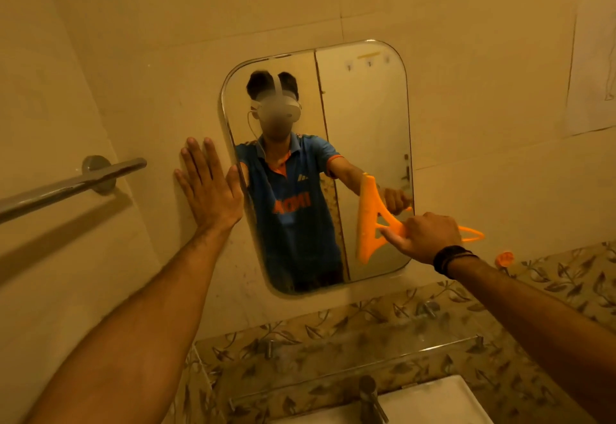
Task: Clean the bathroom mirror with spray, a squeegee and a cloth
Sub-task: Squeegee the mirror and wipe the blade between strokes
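A rounded rectangular mirror (366, 116) hangs on the tiled wall and reflects a person in a blue shirt. My right hand (425, 235) grips the handle of an orange squeegee (368, 220). The squeegee's blade stands nearly upright against the lower right part of the glass. My left hand (208, 186) presses flat on the wall just left of the mirror, fingers straight and pointing up, thumb at the mirror's edge. No spray bottle or cloth is clearly in view.
A chrome towel bar (66, 186) juts from the wall at the left. Below the mirror runs a glass shelf (350, 377), with a tap (370, 397) and white basin (433, 403) beneath. A small orange object (504, 258) sits at the right.
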A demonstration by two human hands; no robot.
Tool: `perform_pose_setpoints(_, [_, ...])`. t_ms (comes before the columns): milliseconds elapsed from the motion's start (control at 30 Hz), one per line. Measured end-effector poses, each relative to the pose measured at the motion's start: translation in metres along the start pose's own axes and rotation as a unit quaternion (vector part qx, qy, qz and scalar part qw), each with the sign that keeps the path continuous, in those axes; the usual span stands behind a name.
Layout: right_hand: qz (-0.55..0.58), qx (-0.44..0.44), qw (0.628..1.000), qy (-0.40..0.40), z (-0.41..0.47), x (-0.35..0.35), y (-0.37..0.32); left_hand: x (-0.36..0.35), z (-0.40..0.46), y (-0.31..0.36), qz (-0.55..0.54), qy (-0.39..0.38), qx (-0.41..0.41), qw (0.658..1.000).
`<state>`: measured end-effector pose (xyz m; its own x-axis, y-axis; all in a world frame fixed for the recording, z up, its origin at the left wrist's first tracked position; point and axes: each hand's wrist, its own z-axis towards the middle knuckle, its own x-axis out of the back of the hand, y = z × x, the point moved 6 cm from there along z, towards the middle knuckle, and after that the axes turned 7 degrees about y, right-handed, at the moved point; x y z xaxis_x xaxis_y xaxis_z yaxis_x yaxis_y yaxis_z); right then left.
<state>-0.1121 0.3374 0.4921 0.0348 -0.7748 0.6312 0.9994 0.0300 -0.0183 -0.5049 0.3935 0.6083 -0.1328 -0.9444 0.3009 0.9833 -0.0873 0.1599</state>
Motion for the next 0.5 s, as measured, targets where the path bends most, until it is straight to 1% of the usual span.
perform_pose_setpoints(67, [-0.01, -0.01, 1.0, 0.002, -0.005, 0.004, 0.005, 0.0, -0.003, -0.001, 0.006, -0.005, -0.004, 1.0])
perform_pose_setpoints(167, [0.008, -0.008, 0.999, 0.043, -0.009, 0.012, -0.012, -0.002, -0.007, -0.002, 0.018, -0.015, -0.003, 1.0])
perform_pose_setpoints(300, [0.051, 0.064, 0.993, 0.087, -0.011, 0.019, -0.073, -0.003, -0.013, -0.002, 0.014, -0.026, -0.001, 1.0])
perform_pose_setpoints(333, [0.051, 0.086, 0.991, 0.086, -0.011, 0.019, -0.092, -0.003, -0.015, -0.003, 0.014, -0.032, -0.005, 0.999])
perform_pose_setpoints(400, [0.052, 0.12, 0.99, 0.053, -0.013, 0.01, -0.126, -0.003, -0.018, -0.005, 0.018, -0.045, -0.016, 0.999])
perform_pose_setpoints(500, [0.066, 0.137, 0.988, 0.0, -0.019, -0.011, -0.169, -0.005, -0.027, -0.009, 0.037, -0.056, -0.028, 0.997])
